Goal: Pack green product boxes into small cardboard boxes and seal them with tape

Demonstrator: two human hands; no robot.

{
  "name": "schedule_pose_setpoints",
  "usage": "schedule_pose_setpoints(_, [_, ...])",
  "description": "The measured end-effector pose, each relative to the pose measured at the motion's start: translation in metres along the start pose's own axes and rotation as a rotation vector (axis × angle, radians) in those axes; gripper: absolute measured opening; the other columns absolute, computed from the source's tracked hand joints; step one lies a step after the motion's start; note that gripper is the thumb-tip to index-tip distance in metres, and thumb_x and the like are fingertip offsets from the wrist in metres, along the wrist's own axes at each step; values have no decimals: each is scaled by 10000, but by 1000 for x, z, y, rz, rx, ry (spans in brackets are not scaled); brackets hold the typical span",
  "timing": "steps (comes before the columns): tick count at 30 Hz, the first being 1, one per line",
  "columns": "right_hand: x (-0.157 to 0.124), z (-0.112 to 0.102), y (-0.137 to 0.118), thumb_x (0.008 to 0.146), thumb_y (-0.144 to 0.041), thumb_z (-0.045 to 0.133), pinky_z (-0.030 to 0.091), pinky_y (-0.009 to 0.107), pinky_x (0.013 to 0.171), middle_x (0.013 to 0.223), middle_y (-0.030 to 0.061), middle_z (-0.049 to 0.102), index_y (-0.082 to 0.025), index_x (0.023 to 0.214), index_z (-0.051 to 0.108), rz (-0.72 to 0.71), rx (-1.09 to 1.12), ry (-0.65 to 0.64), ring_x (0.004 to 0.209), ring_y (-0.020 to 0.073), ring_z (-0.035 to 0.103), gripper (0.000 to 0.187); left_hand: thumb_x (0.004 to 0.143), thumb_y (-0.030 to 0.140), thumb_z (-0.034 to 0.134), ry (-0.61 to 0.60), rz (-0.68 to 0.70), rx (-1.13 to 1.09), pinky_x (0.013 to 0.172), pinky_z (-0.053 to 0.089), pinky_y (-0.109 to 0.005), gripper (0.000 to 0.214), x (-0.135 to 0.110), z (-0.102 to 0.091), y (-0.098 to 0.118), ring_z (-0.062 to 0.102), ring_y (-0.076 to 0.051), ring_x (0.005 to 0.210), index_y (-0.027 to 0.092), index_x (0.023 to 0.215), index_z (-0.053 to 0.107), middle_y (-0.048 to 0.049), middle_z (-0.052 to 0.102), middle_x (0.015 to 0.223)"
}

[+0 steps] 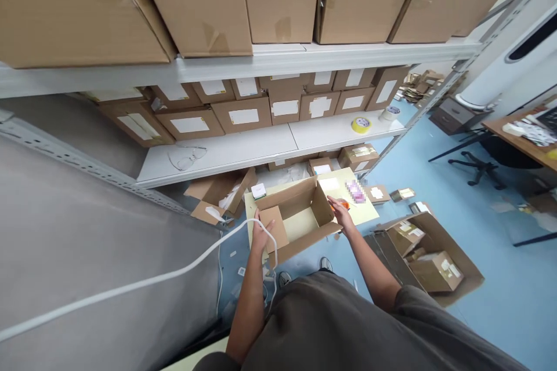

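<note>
An open cardboard box (324, 204) is held over a pale yellow table (369, 213), with its flaps spread and nothing visible inside. My left hand (260, 236) grips its left side, the thumb lying over a folded-out flap. At the opposite end, my right hand (340, 214) holds the right edge with its fingers along the outer wall. Close behind those fingers shows an orange object (343, 204), partly covered. A small white box (258, 191) stands on the table beyond the left flap. A white cable (183, 269) crosses in front of my left wrist.
Shelves hold labelled cartons (243, 116), a yellow tape roll (361, 124) and glasses (187, 159). Large cartons (278, 0) fill the shelf above. On the floor at right, a big open carton (470, 278) contains smaller boxes. Another open carton (209, 188) sits left of the table.
</note>
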State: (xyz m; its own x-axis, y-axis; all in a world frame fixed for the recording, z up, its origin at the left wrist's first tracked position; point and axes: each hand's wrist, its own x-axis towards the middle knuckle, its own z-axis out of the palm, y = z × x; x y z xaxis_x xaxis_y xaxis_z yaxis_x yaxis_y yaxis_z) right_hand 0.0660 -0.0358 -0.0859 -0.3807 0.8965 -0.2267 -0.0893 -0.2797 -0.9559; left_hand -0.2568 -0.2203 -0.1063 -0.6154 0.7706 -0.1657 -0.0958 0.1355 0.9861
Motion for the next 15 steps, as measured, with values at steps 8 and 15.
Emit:
schedule_pose_setpoints(8, [-1,10,-24,671,-593,997,394,556,1302,1394,56,794,-327,1140,901,123,-151,-104,1444,391,612,547,979,517,694,79,85,11,1344,367,-564,718,7,15,7,300,-379,1699,277,1602,428,-169,418,1771])
schedule_pose_setpoints(15, [-25,15,5,757,-906,705,417,554,1289,1380,112,785,-246,1260,852,84,111,52,1463,386,598,843,921,259,624,125,63,10,1219,464,-434,528,17,21,14,549,-310,1475,272,1431,488,-148,563,1606])
